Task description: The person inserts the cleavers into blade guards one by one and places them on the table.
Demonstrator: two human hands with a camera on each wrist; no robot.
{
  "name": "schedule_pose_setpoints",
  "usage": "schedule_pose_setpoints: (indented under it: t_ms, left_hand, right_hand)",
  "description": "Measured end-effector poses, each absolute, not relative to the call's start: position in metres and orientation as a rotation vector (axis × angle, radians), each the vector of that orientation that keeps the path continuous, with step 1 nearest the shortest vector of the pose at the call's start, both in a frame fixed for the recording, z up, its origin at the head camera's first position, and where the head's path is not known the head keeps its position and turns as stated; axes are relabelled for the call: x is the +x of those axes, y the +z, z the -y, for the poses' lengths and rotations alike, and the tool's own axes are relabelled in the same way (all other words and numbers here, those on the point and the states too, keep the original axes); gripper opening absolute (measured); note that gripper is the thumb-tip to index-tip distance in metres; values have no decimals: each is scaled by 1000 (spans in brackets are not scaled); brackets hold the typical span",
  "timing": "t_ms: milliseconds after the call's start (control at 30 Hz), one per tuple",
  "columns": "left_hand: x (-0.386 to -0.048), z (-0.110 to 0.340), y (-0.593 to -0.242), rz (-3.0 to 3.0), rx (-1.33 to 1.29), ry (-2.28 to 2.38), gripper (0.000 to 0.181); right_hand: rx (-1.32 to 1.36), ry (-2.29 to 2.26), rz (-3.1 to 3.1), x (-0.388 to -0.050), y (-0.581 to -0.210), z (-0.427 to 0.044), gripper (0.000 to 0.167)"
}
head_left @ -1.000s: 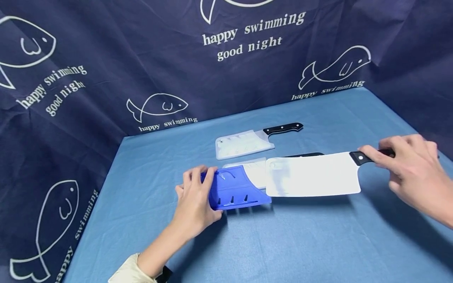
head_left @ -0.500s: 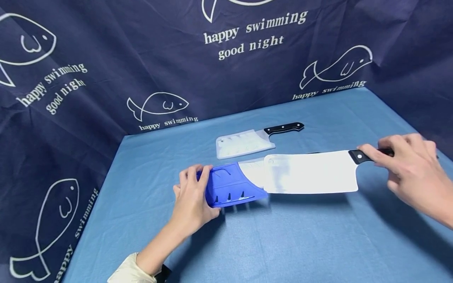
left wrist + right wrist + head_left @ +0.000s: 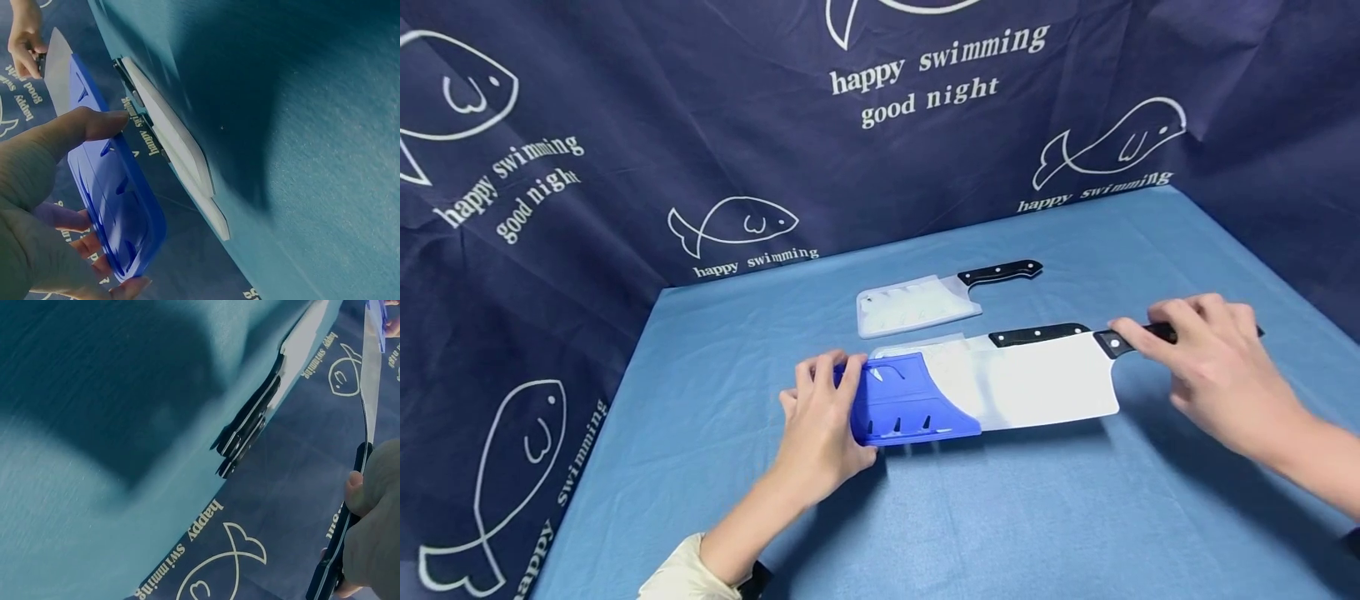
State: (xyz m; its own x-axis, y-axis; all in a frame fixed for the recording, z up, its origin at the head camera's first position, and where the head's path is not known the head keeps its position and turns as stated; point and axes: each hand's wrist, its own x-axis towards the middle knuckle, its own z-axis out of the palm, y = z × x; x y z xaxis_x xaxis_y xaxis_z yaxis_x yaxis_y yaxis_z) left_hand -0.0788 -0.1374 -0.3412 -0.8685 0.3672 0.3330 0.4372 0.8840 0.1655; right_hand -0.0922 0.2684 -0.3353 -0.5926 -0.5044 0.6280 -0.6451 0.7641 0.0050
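Note:
In the head view my left hand (image 3: 823, 425) grips a blue plastic blade cover (image 3: 910, 404) by its closed left end, thumb below and fingers over the top. My right hand (image 3: 1221, 375) holds a cleaver (image 3: 1052, 383) by its black riveted handle, the blade pointing left. The blade's front part sits within the cover's open end, while the rest of the white-looking blade stays exposed. Both are held above the table. In the left wrist view the cover (image 3: 112, 181) is pinched between thumb and fingers, with the blade (image 3: 59, 72) coming out of its far end.
A cleaver in a whitish cover (image 3: 917, 307) lies at the back of the blue table (image 3: 1000, 525). Closer in lies a second knife in a pale cover, its black handle (image 3: 1037, 335) showing behind the held blade. A dark blue printed curtain (image 3: 887, 183) stands behind the table.
My right hand has moved left with the cleaver, and its blade has slid into the blue cover's opening. My left hand and the cover have shifted only slightly.

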Motion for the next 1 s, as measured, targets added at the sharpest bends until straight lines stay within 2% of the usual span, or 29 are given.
schedule_pose_setpoints:
  t_ms: [433, 1000]
  left_hand:
    - [-76, 124, -342, 2752, -645, -281, 105]
    - [-71, 86, -342, 2790, -643, -324, 99]
  right_hand:
    - [939, 342, 2314, -99, -347, -255, 77]
    - [820, 371, 2426, -83, -363, -183, 76]
